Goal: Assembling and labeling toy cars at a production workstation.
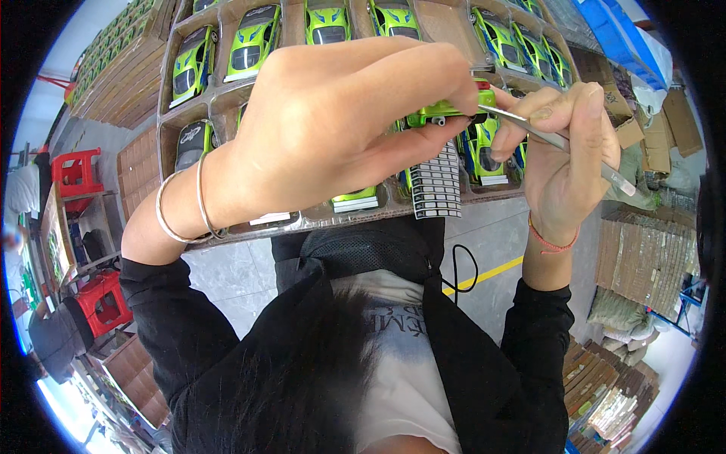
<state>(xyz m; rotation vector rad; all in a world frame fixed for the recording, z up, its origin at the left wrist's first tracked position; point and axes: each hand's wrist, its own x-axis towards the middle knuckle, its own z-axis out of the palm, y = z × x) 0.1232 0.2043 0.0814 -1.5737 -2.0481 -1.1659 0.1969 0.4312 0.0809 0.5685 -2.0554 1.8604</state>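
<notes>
My left hand [325, 113] grips a small bright green toy car [435, 113] between thumb and fingers, above a tray of similar cars. Most of that car is hidden behind my fingers; a red patch shows at its end. Slim metal tweezers [558, 139] are pinched in my right hand [566, 151], their pointed tip at the end of the car. Below the car hangs a sheet of small black-and-white stickers [436, 185]; what holds its upper end is hidden.
The divided tray [446, 26] holds several green cars, such as one car [253, 41], in its compartments. Stacked trays [125, 60] stand at far left, near red stools [76, 172]. Flattened cardboard stacks [646, 257] and a blue crate [624, 38] are on the right.
</notes>
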